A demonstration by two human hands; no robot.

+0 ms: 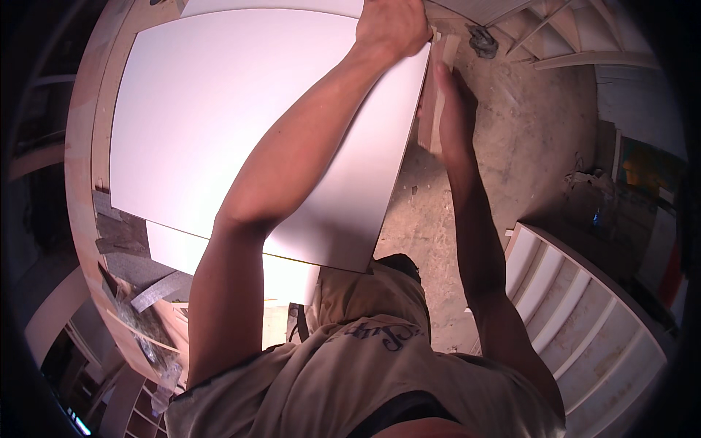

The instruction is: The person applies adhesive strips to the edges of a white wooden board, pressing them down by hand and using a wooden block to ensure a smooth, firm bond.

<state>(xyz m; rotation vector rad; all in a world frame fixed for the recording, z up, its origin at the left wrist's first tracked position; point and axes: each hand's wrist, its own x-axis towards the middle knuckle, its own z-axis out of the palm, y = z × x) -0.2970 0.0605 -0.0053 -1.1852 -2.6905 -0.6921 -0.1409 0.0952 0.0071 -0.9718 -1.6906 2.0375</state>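
Observation:
A large white board [219, 124] lies on a pale workbench [102, 124], with a second white panel [288, 281] under its near edge. My left arm stretches across the board, and my left hand [391, 31] is closed on its far right corner. Just outside the board’s right edge, my right hand [456, 98] holds an upright pale wooden strip [443, 51], thumb along it; its other fingers are partly hidden. My thigh and dark shoe show below the board’s near right corner.
Dusty concrete floor [526, 117] runs to the right, with a dark crumpled scrap [482, 41]. Shelved wooden carcasses stand at top right [555, 29] and lower right [577, 314]. Offcuts and crumpled plastic [139, 321] lie at the bench’s lower left, beside more wooden cubbies.

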